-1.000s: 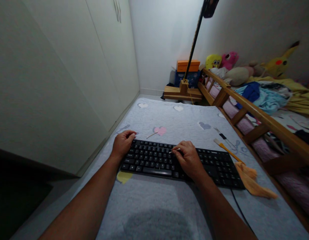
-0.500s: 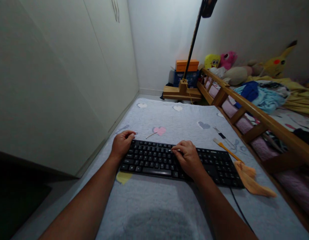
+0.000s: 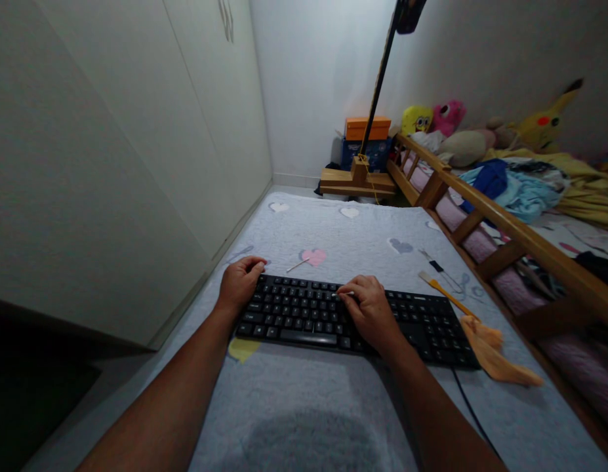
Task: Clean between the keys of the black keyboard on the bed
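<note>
A black keyboard (image 3: 304, 313) lies across a grey blanket (image 3: 343, 229) with heart shapes. My left hand (image 3: 239, 283) grips the keyboard's left end, fingers curled over its top corner. My right hand (image 3: 371, 311) rests over the middle keys, its fingers pinched on a thin white stick, seemingly a cotton swab (image 3: 345, 293), whose tip touches the keys. A second cotton swab (image 3: 298, 265) lies on the blanket just behind the keyboard.
An orange cloth (image 3: 493, 354) and an orange-handled brush (image 3: 444, 293) lie right of the keyboard, with a small dark tool (image 3: 437, 265) behind. The keyboard's cable (image 3: 468, 410) runs toward me. A wooden bed rail (image 3: 500, 226) borders the right; white wardrobe doors (image 3: 136, 151) the left.
My right hand has shifted slightly along the keys with the swab. The view has drifted a little; the left hand stays put.
</note>
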Tool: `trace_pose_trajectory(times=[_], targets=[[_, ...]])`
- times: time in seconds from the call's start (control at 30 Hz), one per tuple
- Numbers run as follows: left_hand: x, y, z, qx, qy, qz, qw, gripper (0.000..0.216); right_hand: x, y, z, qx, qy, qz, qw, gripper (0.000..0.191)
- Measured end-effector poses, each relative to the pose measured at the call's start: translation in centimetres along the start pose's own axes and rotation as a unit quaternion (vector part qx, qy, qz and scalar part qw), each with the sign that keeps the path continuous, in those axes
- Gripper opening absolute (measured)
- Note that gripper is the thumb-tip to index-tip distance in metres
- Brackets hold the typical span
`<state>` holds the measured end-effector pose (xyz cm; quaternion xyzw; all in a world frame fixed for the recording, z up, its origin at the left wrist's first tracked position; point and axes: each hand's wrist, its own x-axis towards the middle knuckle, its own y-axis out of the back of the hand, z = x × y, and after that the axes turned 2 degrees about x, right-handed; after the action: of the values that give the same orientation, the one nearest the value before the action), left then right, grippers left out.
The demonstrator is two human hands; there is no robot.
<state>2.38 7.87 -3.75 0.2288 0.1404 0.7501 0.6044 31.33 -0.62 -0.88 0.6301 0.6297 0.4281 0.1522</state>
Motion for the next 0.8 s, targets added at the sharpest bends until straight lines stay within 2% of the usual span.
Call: trace_pose_trajectory(times=[0.53, 0.8], targets=[[0.06, -0.09, -0.34, 0.01, -0.001, 0.0, 1.0, 0.037, -0.2, 0.63, -0.88, -0.008, 0.006, -0.032, 0.999, 0.02], [0.08, -0.06, -0.26, 0.006, 0.0, 0.001, 1.0, 0.034, -0.09, 0.32, -0.26, -0.021, 0.009, -0.019, 1.0, 0.017]])
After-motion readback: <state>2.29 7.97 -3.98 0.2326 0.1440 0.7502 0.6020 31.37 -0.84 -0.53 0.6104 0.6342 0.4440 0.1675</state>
